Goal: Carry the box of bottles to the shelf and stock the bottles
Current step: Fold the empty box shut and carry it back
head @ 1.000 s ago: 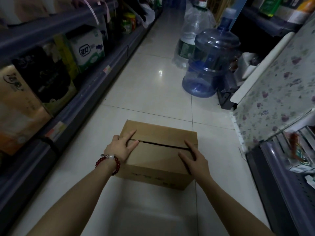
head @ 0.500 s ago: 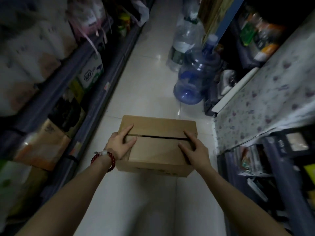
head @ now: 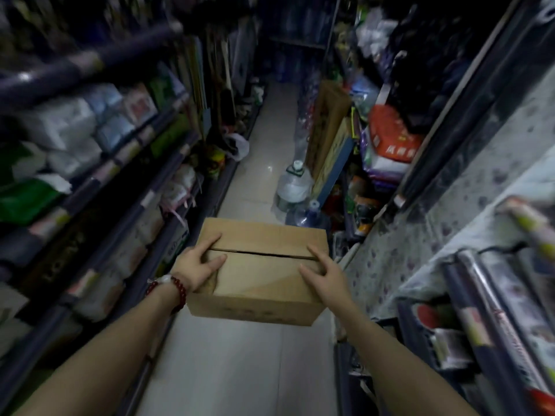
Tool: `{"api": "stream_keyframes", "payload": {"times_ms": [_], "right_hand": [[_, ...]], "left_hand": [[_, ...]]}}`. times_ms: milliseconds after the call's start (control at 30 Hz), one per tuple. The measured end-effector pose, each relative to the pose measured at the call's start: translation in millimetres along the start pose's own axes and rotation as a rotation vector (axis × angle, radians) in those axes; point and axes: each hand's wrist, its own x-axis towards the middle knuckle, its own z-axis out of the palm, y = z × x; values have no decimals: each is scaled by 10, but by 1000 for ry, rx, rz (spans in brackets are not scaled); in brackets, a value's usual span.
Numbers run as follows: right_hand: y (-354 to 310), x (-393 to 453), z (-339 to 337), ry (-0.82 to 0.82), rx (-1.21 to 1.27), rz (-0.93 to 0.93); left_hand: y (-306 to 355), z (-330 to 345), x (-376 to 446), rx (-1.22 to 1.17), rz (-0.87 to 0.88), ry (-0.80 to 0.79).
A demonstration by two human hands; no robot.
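- Two bare forearms of mine reach forward from the bottom of the view, one on each side of a pale tiled floor (head: 240, 370).
- My left wrist carries a red bead bracelet (head: 168, 288).
- My left hand (head: 198, 265) grips the near left corner of the cardboard box (head: 258, 265); its fingers (head: 211, 243) lie spread across the top flaps, and the thumb side wraps down the left wall.
- My right hand (head: 326, 274) clamps the right end of the box, fingers laid flat on the top and curled over its right edge.
- Between both hands the box hangs clear of the floor, roughly level, in the middle of the aisle. Its two top flaps are folded shut with a dark seam running left to right between them, so I cannot see any bottles inside.
- Left of the box runs a long shelf (head: 99, 181) stacked with white and green packs, blurred.
- Right of the box a flowered cloth (head: 435, 235) covers a surface, with rolled goods lying beside it.
- Just past the box's far edge stands a blue water jug (head: 312, 216), and behind it a clear one (head: 292, 187).
- Beyond them the aisle narrows toward dark, crowded shelving.
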Motion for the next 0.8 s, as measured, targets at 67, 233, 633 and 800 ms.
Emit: {"api": "stream_keyframes", "payload": {"times_ms": [67, 233, 633, 800], "right_hand": [[-277, -12, -185, -10, 5, -14], [-680, -12, -433, 38, 15, -41], [-824, 566, -156, 56, -63, 36], [-909, 1050, 52, 87, -77, 69]], "left_hand": [[294, -168, -104, 6, 31, 33], [688, -379, -228, 12, 77, 86], [597, -659, 443, -5, 83, -23], [550, -873, 1020, -26, 113, -83]]}}
